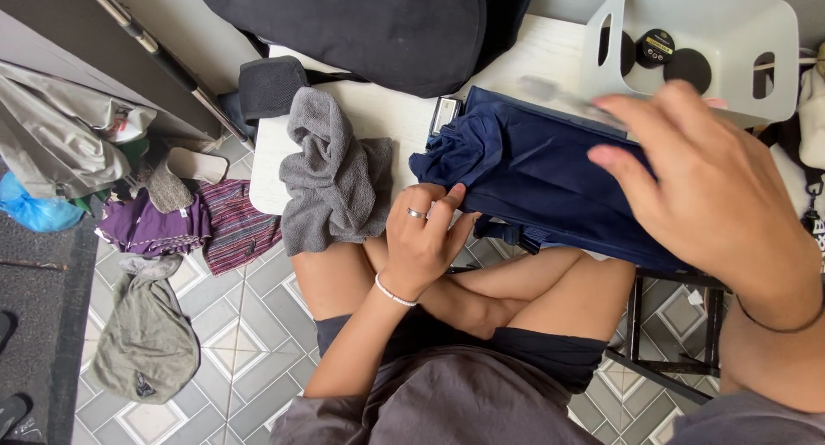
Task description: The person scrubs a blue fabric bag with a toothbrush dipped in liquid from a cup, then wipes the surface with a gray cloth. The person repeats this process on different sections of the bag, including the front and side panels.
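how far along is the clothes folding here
Done: nothing on the white table looks finished or stacked. In hand: the left hand pins the navy garment at its edge while the right hand is above it, blurred. Left: the grey towel lies crumpled, and clothes are scattered on the floor.

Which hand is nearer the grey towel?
Left. The left hand rests just beside the grey towel, gripping the navy cloth; the right hand hovers farther away, over that cloth.
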